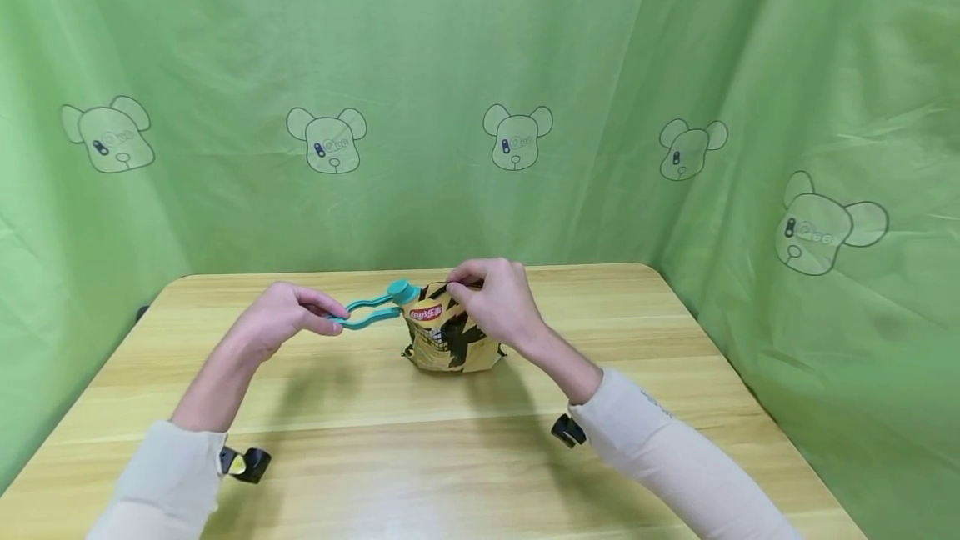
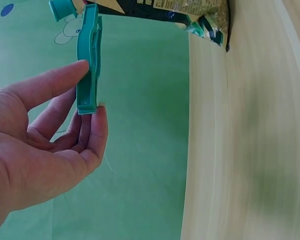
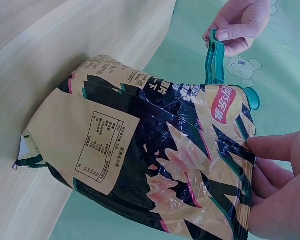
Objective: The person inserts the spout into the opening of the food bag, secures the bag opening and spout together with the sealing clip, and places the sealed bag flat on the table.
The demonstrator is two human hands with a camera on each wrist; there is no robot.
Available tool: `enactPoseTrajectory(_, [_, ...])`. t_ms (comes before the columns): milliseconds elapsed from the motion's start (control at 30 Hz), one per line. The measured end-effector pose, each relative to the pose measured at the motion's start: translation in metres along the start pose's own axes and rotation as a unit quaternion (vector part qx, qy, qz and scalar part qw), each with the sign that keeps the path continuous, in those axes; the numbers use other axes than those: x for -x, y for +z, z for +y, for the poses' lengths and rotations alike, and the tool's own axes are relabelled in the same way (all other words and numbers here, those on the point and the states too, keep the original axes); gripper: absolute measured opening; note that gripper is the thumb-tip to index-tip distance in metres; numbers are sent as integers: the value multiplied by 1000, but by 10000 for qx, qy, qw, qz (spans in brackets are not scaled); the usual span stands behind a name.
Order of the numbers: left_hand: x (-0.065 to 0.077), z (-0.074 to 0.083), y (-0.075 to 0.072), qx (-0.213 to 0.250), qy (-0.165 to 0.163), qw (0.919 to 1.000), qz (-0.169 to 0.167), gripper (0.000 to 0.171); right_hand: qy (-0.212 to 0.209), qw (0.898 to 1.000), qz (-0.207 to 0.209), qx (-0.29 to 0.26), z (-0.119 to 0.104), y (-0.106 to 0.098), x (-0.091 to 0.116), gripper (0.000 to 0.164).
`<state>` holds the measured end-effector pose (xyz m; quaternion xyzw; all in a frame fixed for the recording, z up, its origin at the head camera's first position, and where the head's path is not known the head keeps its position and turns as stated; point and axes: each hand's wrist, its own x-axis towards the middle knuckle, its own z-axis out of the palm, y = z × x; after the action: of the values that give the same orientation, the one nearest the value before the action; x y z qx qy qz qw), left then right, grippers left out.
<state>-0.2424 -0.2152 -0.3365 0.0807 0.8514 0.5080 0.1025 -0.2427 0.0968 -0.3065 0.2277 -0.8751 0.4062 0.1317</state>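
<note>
A Lay's chip bag [image 1: 450,340], tan and black with a red logo, stands upright on the table. My right hand [image 1: 495,298] pinches its top edge between thumb and fingers, as the right wrist view also shows. On the left, my left hand [image 1: 292,319] pinches one end of a teal bag clip [image 1: 371,322] that has a round capped spout [image 1: 402,291]. The clip's two arms stand spread apart, their far ends right at the bag's upper left corner. In the left wrist view, thumb and fingertips hold the clip's end [image 2: 88,95].
The light wooden table [image 1: 360,457] reaches back to a green curtain [image 1: 420,48] printed with mouse-head outlines, which also closes off both sides. Black camera mounts [image 1: 251,465] sit by the sleeve cuffs.
</note>
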Motion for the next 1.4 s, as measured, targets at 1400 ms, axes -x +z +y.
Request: enactPoseTrajectory(1400, [-13, 17, 49, 1046, 361, 9934, 294, 32, -73, 9998, 140, 140, 1, 2, -1, 9])
